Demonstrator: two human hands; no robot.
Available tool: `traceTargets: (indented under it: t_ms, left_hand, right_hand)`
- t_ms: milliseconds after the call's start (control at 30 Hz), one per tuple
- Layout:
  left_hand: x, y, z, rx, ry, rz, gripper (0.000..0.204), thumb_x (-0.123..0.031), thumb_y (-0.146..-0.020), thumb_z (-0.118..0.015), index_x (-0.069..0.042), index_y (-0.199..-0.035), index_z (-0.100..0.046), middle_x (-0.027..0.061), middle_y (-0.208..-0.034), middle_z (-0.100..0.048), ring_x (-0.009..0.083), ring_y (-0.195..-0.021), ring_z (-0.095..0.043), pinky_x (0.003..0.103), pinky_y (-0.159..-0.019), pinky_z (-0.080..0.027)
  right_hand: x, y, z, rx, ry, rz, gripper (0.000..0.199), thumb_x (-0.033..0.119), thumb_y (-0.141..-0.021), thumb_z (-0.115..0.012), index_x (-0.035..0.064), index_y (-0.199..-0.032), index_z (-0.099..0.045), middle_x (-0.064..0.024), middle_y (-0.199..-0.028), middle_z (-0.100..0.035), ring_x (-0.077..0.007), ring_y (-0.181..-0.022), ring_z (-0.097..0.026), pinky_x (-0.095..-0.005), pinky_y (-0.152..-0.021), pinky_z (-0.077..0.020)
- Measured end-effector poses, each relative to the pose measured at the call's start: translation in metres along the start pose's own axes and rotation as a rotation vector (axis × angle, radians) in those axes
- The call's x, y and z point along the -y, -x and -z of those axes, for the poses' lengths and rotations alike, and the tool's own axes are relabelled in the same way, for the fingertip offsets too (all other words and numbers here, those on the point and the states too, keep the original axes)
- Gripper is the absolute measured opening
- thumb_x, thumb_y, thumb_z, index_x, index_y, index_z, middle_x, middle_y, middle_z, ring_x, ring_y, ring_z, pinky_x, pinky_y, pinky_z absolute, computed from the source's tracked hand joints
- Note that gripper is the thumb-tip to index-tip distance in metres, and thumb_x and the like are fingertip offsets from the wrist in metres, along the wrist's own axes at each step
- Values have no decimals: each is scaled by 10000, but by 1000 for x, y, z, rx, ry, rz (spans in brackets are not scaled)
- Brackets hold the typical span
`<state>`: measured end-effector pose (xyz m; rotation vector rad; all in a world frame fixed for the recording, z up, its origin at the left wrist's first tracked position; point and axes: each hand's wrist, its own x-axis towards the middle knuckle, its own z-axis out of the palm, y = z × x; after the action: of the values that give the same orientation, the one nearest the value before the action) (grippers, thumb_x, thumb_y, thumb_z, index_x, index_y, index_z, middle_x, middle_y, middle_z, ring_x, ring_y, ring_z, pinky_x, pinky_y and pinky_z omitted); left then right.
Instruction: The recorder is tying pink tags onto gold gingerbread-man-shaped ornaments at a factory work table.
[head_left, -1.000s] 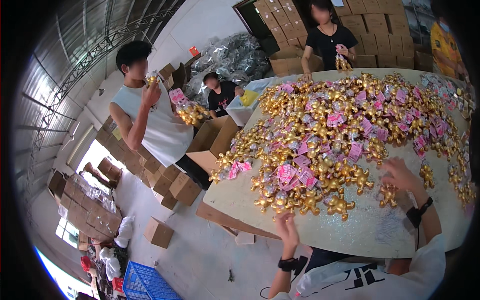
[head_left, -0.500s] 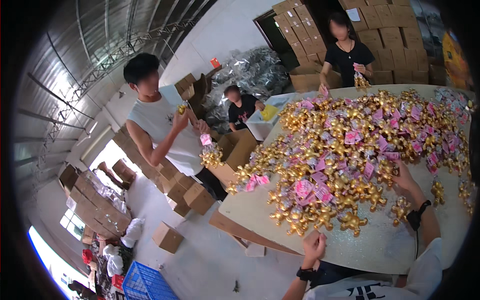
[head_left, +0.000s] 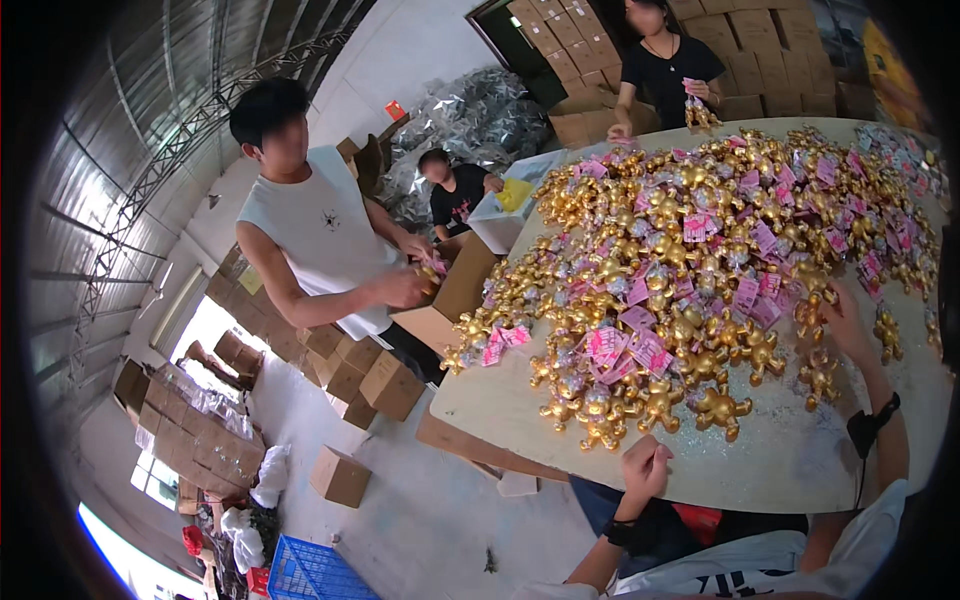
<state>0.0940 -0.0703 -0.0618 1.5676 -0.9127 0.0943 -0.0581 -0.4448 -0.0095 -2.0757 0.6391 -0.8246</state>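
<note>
A big heap of shiny gold bear-shaped figures (head_left: 690, 270), many with pink tags and clear wrapping, covers much of the pale table (head_left: 500, 390). My left hand (head_left: 645, 466) is curled in a fist at the table's near edge, with nothing showing in it. On the heap's right side, my right hand (head_left: 848, 315) has its fingers closed round a gold bear figure (head_left: 808, 318); the fingertips are partly hidden. Just below that hand lies another gold bear figure (head_left: 820, 378), and one more gold bear figure (head_left: 886, 333) lies to its right.
Across the table's left corner, a person in a white sleeveless top (head_left: 315, 215) reaches into an open carton (head_left: 455, 300). A person in black (head_left: 670, 80) handles figures at the far side. Cartons (head_left: 390, 385) and a blue crate (head_left: 310, 570) stand on the floor at left.
The view has shifted, so the table sits higher. The person in white has lowered a bundle of figures to the carton. My right hand stays at the heap's right side; my left remains curled.
</note>
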Motion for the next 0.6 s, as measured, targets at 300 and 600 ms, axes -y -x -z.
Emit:
traceTargets:
  t_ms: [300, 600]
  left_hand:
    - [-3, -1, -2, 61, -53, -16, 197, -68, -802, -560, -12, -613, -552, 85, -547, -452, 209, -489, -459, 312, -461, -332]
    - [-93, -8, -42, 387, 1094, 526, 704, -491, -853, -452, -3, -1341, -313, 226, -1240, -467, 305, -1135, -482, 402, -935, -415]
  right_hand:
    - [8, -5, 16, -498, 191, 147, 266, 119, -907, -501, 8, -1149, -497, -109, -1002, -520, -237, -912, -513, -363, -729, -421]
    - [141, 139, -8, 526, 505, 641, 281, 325, -663, -723, 97, -729, -571, -37, -583, -474, -228, -545, -513, -338, -478, -397]
